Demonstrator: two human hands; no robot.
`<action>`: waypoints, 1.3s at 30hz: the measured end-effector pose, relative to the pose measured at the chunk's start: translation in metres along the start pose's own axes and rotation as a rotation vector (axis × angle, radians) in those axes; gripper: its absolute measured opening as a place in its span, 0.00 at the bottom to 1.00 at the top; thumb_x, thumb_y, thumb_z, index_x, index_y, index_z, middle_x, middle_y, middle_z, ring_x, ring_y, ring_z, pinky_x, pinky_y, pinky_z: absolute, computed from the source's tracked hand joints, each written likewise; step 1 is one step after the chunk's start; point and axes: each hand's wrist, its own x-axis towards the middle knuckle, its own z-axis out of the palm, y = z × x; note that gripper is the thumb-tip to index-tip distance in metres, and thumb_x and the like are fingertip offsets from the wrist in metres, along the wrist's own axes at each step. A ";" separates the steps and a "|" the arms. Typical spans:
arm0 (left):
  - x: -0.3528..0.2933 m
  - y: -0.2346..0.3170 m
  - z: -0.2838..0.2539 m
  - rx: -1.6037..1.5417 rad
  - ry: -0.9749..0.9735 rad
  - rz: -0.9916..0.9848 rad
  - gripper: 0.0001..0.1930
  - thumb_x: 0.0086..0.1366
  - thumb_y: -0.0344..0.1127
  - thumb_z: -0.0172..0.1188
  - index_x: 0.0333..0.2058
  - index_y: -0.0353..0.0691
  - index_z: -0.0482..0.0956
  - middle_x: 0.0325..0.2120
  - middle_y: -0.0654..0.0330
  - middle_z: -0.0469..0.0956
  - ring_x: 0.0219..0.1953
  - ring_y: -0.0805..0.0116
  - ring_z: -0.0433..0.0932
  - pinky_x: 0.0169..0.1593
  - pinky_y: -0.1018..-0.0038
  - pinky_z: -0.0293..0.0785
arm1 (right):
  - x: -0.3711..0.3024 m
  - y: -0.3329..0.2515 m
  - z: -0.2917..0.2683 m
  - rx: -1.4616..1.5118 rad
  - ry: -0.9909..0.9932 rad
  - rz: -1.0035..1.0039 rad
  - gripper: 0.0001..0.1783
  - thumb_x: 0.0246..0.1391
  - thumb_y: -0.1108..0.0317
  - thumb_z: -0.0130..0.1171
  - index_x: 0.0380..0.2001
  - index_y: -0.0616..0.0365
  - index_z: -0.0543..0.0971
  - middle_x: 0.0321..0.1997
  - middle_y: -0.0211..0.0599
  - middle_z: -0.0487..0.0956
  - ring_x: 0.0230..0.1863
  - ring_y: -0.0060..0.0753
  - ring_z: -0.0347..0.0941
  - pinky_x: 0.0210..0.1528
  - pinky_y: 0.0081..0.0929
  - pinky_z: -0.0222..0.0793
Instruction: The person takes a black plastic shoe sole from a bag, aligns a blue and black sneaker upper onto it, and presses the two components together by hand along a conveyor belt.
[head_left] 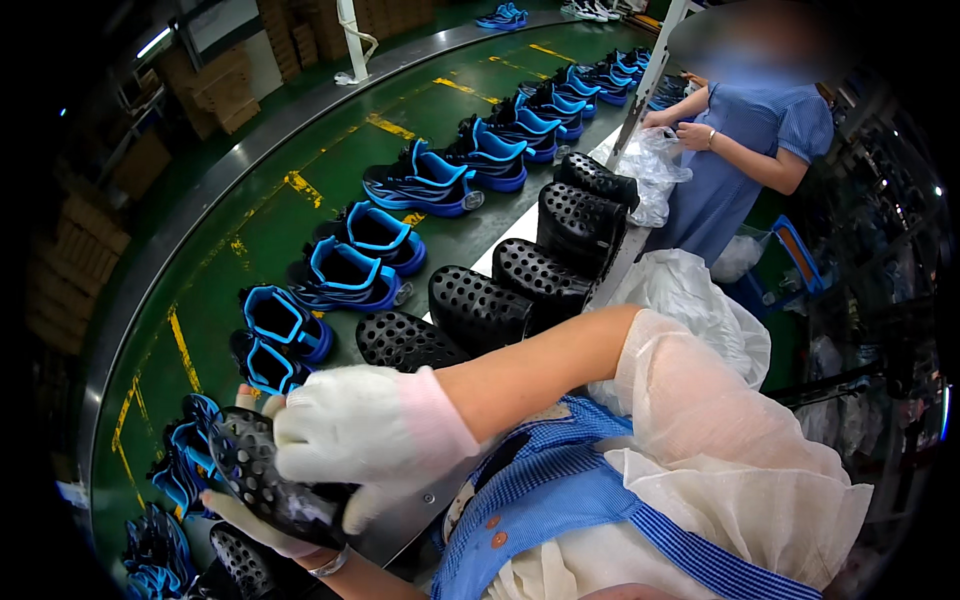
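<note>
My left hand (265, 522), in a pale glove with bare fingertips and a bracelet at the wrist, supports a black clog (262, 462) full of round holes from below. Over its upper side curls my right hand (350, 430), in a white knit glove with a pink cuff; its fingertips are partly hidden. Beneath my left hand lies another perforated black clog (240, 560). Just beyond my right forearm, several more sit in a row, the closest being a black clog (405, 340). Black-and-blue sneakers (275, 335) stand left of my hands.
A green conveyor (340, 165) with yellow marks curves around, carrying a long line of sneakers. Beside me lies a white plastic bag (690, 300). At upper right a person in a blue apron (720, 150) handles clear plastic (655, 165). A white post (645, 90) rises near them.
</note>
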 end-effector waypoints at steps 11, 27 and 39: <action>0.009 -0.005 -0.035 0.112 0.577 0.382 0.25 0.65 0.48 0.48 0.56 0.39 0.66 0.46 0.57 0.73 0.47 0.65 0.73 0.51 0.68 0.71 | 0.042 0.032 0.027 0.189 -0.360 0.549 0.24 0.42 0.53 0.59 0.32 0.66 0.79 0.29 0.50 0.79 0.33 0.48 0.78 0.35 0.35 0.74; 0.040 -0.049 -0.135 0.352 0.685 0.231 0.31 0.67 0.60 0.42 0.53 0.37 0.67 0.47 0.56 0.71 0.50 0.64 0.71 0.53 0.66 0.68 | 0.057 0.103 0.045 0.006 -0.428 0.496 0.18 0.46 0.56 0.55 0.26 0.63 0.79 0.25 0.50 0.79 0.31 0.52 0.77 0.35 0.40 0.73; 0.048 -0.082 -0.191 1.757 0.287 0.101 0.15 0.53 0.39 0.59 0.35 0.33 0.75 0.40 0.46 0.74 0.44 0.47 0.70 0.50 0.59 0.66 | 0.047 0.153 0.035 -0.118 -0.449 0.550 0.23 0.47 0.48 0.57 0.27 0.62 0.78 0.21 0.50 0.76 0.24 0.49 0.75 0.30 0.38 0.71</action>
